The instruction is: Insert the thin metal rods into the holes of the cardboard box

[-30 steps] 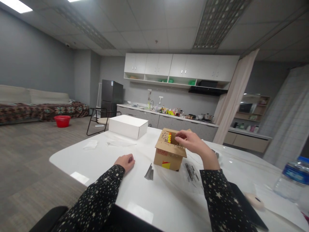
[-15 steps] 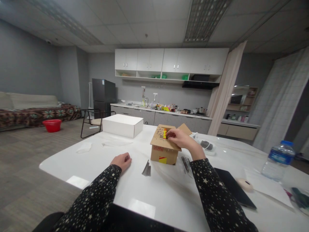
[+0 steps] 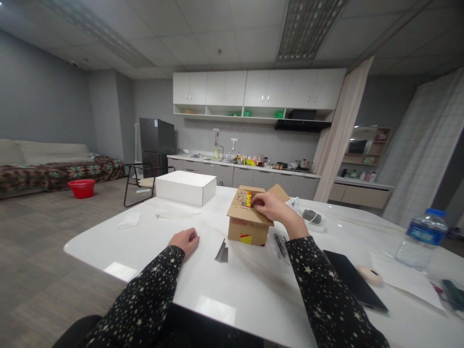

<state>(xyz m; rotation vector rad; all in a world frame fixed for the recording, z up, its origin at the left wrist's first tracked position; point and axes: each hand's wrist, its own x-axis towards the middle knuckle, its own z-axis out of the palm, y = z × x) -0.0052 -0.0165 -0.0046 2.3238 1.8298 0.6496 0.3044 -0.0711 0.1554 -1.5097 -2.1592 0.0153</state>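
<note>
Left hand (image 3: 184, 241) rests on the white table (image 3: 253, 295), left of the cardboard box and apart from it; fingers loosely curled, inner side hidden, so cannot tell whether it grips anything. Right hand (image 3: 270, 207) at the open top of the cardboard box (image 3: 248, 231), fingers bent downward at the opening; fingertips partly obscured, cannot tell if they are closed on an item.

Box stands upright on the table, near flap folded out toward the person, another flap (image 3: 278, 192) raised at its far right. Yellow-and-red patch (image 3: 246, 239) low on its front face.

Just in front of the box, toward its left corner: several slender grey metal pieces (image 3: 222, 253), nail-like, bunched in a narrow fan. Close by the box's right side: more dark metal pieces (image 3: 279, 245) in clear plastic, partly covered by the right forearm.

Behind and left of the box: closed white carton (image 3: 185, 187), well apart. Right of the box, beyond the right wrist: white tray (image 3: 319, 228) bearing a dark grey object. Farther right of the box: flat black device (image 3: 355, 279), pale rounded object (image 3: 370, 274), paper sheet (image 3: 409, 285), blue-capped bottle (image 3: 422, 241), standing upright.
</note>
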